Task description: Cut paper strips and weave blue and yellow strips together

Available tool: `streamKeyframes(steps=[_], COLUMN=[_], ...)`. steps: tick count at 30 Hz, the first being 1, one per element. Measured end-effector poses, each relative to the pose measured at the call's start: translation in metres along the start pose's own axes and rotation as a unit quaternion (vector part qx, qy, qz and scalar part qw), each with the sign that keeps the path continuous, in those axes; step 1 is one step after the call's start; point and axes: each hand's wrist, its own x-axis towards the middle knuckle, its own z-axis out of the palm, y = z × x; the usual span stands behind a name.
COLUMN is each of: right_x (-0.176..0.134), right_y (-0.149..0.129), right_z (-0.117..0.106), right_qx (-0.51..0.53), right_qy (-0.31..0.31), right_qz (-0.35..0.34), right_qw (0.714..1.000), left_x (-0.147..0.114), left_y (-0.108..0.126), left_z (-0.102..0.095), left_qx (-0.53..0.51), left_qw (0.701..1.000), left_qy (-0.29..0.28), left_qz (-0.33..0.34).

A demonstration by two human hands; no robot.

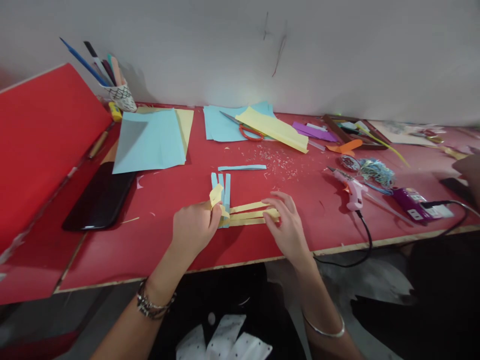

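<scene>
My left hand (197,225) is closed, thumb and finger pinching a folded yellow paper strip (216,194) over the left end of the weave. Several yellow paper strips (249,215) run sideways across upright blue paper strips (227,186), crossing near my left fingertips. At the right ends of the yellow strips, my right hand (288,227) has its thumb and fingers closed on them, the other fingers curved above. A separate blue strip (242,167) lies flat just beyond. My left fingers hide part of the crossing.
Blue sheets (150,140), orange-handled scissors (251,132) and a folded yellow sheet (275,130) lie at the back. A pink glue gun (352,190) with a cord and a purple power strip (414,204) are right. A black phone (99,197) lies left. Another person's hand (470,170) shows far right.
</scene>
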Motion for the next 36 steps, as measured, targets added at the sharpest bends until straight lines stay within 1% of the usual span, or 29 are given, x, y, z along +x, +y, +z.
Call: streamKeyframes(steps=[3,5,12,19,24,26,28,31,33,36], right_x=[0.0,0.0,0.001,0.002,0.001,0.0,0.0,0.001,0.003,0.012], right_y=[0.0,0.0,-0.001,-0.002,-0.001,-0.001,-0.002,-0.004,-0.007,-0.012], right_z=[-0.003,-0.005,-0.008,-0.009,-0.009,-0.009,-0.01,-0.011,-0.011,-0.011], right_qx=[-0.004,0.001,0.03,0.009,0.0,-0.017,-0.055,-0.087,-0.056,0.033], right_qy=[-0.035,-0.045,-0.025,-0.033,-0.05,-0.042,-0.019,0.009,0.007,-0.01], right_qz=[-0.009,-0.008,0.018,0.014,-0.012,-0.036,-0.049,-0.029,-0.014,0.011], right_qw=[0.999,0.999,0.999,0.999,0.999,0.998,0.997,0.996,0.998,0.999], left_x=[0.0,-0.001,0.0,-0.001,-0.001,0.0,0.0,0.0,0.0,-0.001], left_y=[0.0,0.0,0.0,-0.001,-0.002,-0.002,-0.002,-0.002,-0.002,-0.001], left_z=[-0.001,-0.001,0.0,0.001,0.001,0.002,0.002,0.002,0.001,-0.001], left_qx=[0.001,0.0,-0.005,-0.017,-0.038,-0.042,-0.04,-0.035,-0.036,-0.027], left_qw=[1.0,1.0,1.0,1.0,0.999,0.999,0.999,0.999,0.999,1.0], left_qy=[0.0,0.001,0.008,0.011,0.012,0.008,0.005,0.003,0.004,-0.004], left_qz=[-0.001,0.002,0.005,0.008,0.008,0.008,0.007,0.001,0.001,0.001])
